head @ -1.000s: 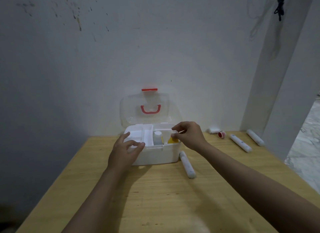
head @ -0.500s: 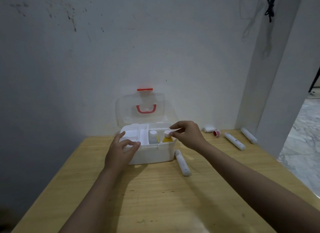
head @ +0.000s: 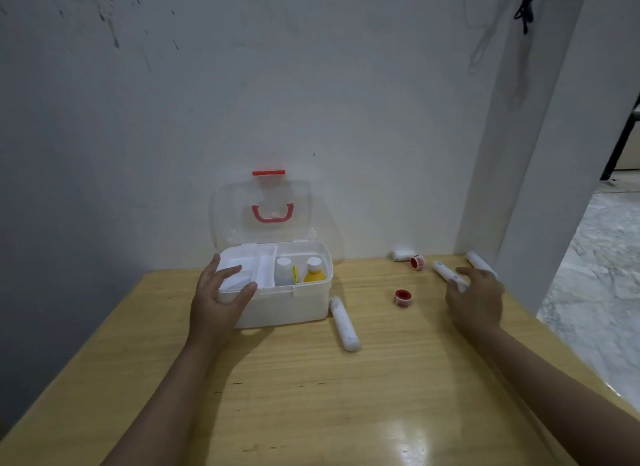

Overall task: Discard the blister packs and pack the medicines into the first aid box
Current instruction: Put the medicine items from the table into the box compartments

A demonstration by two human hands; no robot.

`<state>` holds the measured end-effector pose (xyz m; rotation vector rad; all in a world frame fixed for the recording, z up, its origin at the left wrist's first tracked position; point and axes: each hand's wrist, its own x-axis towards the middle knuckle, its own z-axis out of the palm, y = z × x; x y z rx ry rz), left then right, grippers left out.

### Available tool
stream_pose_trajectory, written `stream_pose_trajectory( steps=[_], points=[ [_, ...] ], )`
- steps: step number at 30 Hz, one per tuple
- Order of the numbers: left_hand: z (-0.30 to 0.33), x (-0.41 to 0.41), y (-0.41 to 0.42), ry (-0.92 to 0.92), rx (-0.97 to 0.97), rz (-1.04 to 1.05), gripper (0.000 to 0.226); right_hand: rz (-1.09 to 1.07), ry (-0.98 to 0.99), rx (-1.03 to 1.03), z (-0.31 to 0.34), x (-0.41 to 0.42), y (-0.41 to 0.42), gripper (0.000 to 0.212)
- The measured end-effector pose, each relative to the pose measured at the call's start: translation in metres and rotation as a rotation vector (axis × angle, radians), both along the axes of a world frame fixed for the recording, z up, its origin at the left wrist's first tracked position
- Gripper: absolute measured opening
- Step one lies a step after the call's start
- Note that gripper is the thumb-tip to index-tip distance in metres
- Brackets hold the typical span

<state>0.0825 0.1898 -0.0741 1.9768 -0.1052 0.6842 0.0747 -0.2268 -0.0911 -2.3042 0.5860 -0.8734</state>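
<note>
On the table's [head: 311, 396] right side, your right hand [head: 476, 301] hovers open, fingers spread, holding nothing, over the near end of a white tube [head: 446, 273]. That tube lies just ahead of your fingertips, its long axis running from near-right to far-left, with a second tube [head: 479, 264] beside it farther right. This hand is plainly the nearer one; I judge the coming grasp should close across the tube's width, not along it. Your left hand [head: 221, 299] rests loosely curled on the box's [head: 287, 309] front-left rim, steadying it, lid up. Two bottles stand in the box's right compartment. A third tube [head: 344, 323] lies beside the box, a red roll [head: 401, 297] between.
</note>
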Motion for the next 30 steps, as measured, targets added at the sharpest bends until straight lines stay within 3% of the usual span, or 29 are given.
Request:
stream_pose_trajectory(
  steps=[6, 8, 10, 14, 17, 22, 25, 30],
  points=[
    [-0.001, 0.0, -0.003, 0.016, 0.026, 0.032, 0.038, -0.022, 0.389, -0.105, -0.003, 0.02, -0.058, 0.083],
    [-0.001, 0.0, -0.005, 0.014, 0.019, 0.043, 0.038, 0.02, 0.476, -0.108, -0.01, 0.036, -0.07, 0.083],
    [-0.001, 0.0, -0.006, -0.002, 0.019, 0.052, 0.037, 0.07, 0.499, -0.193, -0.018, 0.049, -0.079, 0.07],
    [-0.003, 0.001, -0.008, -0.021, -0.001, 0.064, 0.035, 0.135, 0.239, -0.168, -0.034, 0.051, -0.086, 0.042],
    [-0.003, 0.0, -0.008, -0.021, -0.001, 0.057, 0.033, 0.185, 0.181, -0.152, -0.032, 0.045, -0.083, 0.029],
    [0.002, -0.005, -0.012, -0.001, 0.01, 0.064, 0.034, 0.193, 0.099, -0.094, -0.03, 0.036, -0.081, 0.033],
    [0.004, -0.005, -0.011, 0.008, 0.015, 0.06, 0.033, 0.2, -0.015, -0.089, -0.025, 0.025, -0.071, 0.022],
    [0.004, -0.005, -0.01, 0.011, 0.007, 0.049, 0.031, 0.225, -0.201, 0.081, -0.007, -0.002, -0.031, 0.025]
  ],
)
